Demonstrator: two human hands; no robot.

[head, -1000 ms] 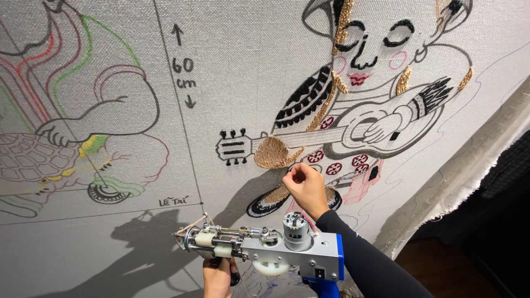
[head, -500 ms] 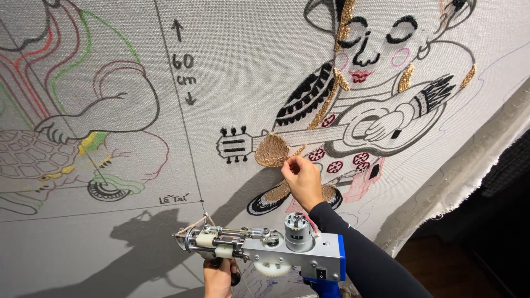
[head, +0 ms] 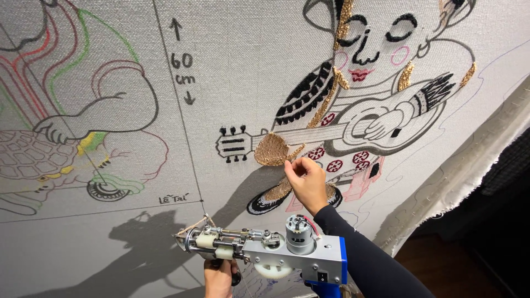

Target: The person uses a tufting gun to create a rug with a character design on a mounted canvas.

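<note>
Pinching a yarn end just beside the tan patch, the right hand touches the cloth; below it, the left hand grips the tufting gun.

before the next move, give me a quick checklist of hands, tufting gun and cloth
1. Left hand grips the tufting gun from below: ok.
2. Gun tip off the cloth: ok, it points left, beside the cloth.
3. Right hand free: not ok, its fingers pinch at the gold tufted patch.
4. Yarn threaded at the gun tip: cannot tell.
5. Cloth taut around the patch: ok, no wrinkles show.
</note>
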